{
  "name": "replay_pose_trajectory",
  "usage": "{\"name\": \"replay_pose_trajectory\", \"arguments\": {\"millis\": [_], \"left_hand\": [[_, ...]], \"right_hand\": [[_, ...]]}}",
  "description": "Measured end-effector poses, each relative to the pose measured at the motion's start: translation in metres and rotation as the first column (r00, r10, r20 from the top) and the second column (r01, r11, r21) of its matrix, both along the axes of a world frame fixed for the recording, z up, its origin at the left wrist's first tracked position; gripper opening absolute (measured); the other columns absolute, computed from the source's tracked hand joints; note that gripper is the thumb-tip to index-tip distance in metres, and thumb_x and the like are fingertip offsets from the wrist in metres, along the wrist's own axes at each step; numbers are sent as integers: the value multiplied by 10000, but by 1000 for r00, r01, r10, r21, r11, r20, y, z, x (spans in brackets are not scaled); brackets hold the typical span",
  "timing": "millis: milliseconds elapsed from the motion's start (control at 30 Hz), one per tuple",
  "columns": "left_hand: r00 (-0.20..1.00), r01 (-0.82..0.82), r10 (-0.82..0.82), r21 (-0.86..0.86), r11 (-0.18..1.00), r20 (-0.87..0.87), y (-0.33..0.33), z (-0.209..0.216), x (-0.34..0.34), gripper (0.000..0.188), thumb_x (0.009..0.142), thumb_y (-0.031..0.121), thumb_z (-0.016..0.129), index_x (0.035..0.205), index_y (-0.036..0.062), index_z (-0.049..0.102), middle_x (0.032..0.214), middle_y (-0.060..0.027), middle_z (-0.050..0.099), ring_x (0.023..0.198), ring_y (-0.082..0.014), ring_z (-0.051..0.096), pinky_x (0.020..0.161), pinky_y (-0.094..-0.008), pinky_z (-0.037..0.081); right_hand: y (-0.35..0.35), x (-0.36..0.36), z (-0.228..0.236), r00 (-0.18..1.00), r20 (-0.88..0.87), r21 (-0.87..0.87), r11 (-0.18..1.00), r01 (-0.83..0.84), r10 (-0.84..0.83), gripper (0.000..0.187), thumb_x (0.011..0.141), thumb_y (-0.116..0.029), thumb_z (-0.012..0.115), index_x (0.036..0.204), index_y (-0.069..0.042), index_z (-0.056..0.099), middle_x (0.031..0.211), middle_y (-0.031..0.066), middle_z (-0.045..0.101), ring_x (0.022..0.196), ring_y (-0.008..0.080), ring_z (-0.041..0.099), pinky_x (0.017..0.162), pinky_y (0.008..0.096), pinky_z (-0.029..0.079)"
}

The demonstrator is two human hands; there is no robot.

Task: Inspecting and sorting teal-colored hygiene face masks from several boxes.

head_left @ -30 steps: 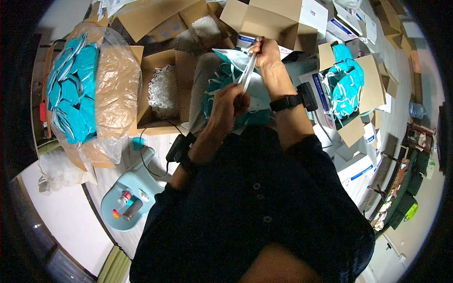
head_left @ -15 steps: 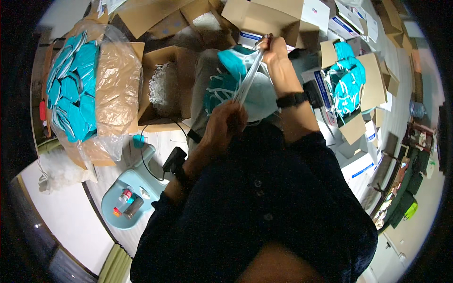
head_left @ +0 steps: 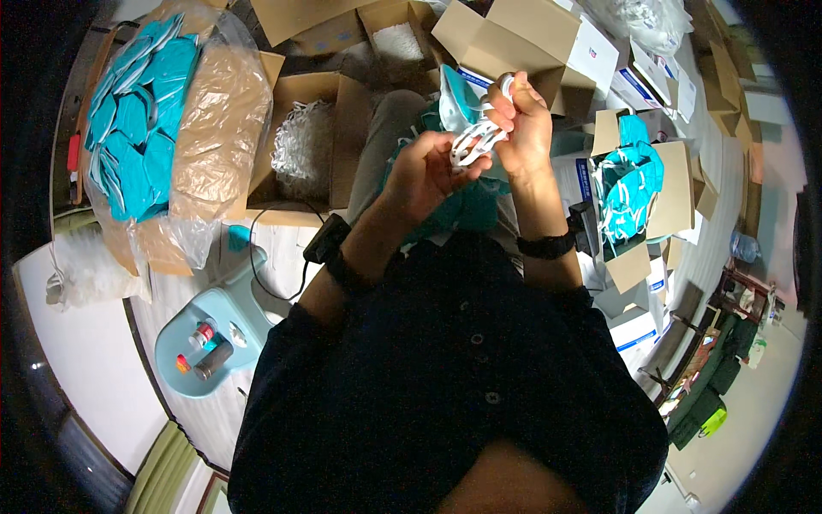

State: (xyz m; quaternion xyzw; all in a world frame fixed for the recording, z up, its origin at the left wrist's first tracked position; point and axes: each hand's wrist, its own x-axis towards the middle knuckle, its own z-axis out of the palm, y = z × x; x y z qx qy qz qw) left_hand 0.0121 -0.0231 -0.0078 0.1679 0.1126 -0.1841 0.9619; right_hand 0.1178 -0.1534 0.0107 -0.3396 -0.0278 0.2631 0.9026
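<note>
Bunched white elastic straps (head_left: 476,144) are stretched between my two hands, just above my lap. My right hand (head_left: 527,128) is closed around the upper end of the bunch. The lower looped end is pinched in the fingers of my left hand (head_left: 421,176). A teal face mask (head_left: 460,96) with a white inside hangs by my right fingers, partly behind them; how it joins the straps is hidden. Below my hands, more teal masks (head_left: 462,212) with white straps lie over my lap, partly covered by my wrists.
An open plastic bag (head_left: 244,47) of flat teal masks stands at left. Beside it, a cardboard box (head_left: 342,141) holds loose white straps. Strapped masks fill another box (head_left: 672,184) at right. A pale blue stool (head_left: 171,377) carries a bottle. A black cable (head_left: 254,257) hangs by my left wrist.
Both hands have come closer together, and the long taut straps are now gathered into a short bunch. The mask is now more upright, near my right fingers. The whole view has shifted slightly.
</note>
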Motion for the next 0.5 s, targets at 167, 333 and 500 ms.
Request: {"name": "replay_pose_trajectory", "arguments": {"millis": [167, 333, 500], "left_hand": [[929, -281, 118, 464, 840, 350, -6, -14, -7, 332, 918, 186, 460, 1092, -88, 529, 1025, -179, 613, 911, -242, 635, 818, -303, 540], [991, -81, 96, 147, 986, -98, 2, -19, 0, 316, 919, 186, 491, 1079, -83, 537, 1035, -166, 608, 890, -219, 633, 812, -292, 538], [995, -90, 59, 421, 903, 85, -3, -24, 4, 301, 918, 186, 504, 1065, -72, 553, 1025, -139, 618, 868, -195, 630, 838, -298, 523]], "right_hand": [[-5, 3, -4, 1000, 18, 3, 1000, 9, -10, 285, 974, -297, 433, 782, -103, 515, 572, 16, 430, 442, 77, 344, 371, 205, 233], [-8, 1, -3, 998, 66, 22, 1000, -14, 12, 300, 977, -300, 427, 778, -90, 510, 565, 41, 439, 451, 100, 361, 406, 220, 268], [2, -11, 6, 987, 157, -70, 997, -14, 25, 297, 983, -279, 410, 783, -70, 476, 583, 42, 415, 479, 112, 362, 445, 227, 305]]}}
